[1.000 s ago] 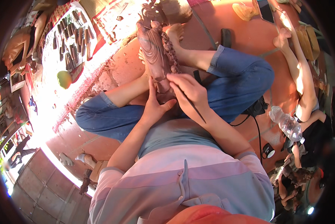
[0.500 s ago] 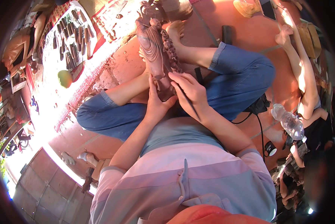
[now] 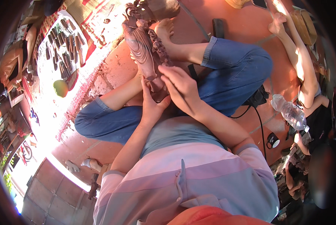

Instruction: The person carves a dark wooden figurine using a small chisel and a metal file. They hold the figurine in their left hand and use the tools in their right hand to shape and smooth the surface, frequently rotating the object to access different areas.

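Note:
A brown carved figure [image 3: 139,50] in draped robes leans away from me between my bare feet, its base toward my lap. My left hand [image 3: 152,103] is closed around the base, thumb on the near side. Over the lower right side of the carving, my right hand [image 3: 181,88] is closed with its fingers pressed together. Half a second ago it held a thin dark carving tool, which now is mostly hidden behind the palm; only a dark line shows along the hand's edge. A knobbly strip of carving runs up the figure's right side.
Many dark-handled tools [image 3: 68,48] lie on a white sheet at the far left, near a green round object [image 3: 61,88]. At right are a clear plastic bottle [image 3: 289,112], a black cup [image 3: 273,140], a black cable [image 3: 262,129] and another person's leg [image 3: 304,71].
The whole view has shifted, so the figure and my hands appear farther left. My right hand has turned, hiding most of the thin tool. The left hand keeps its hold on the base.

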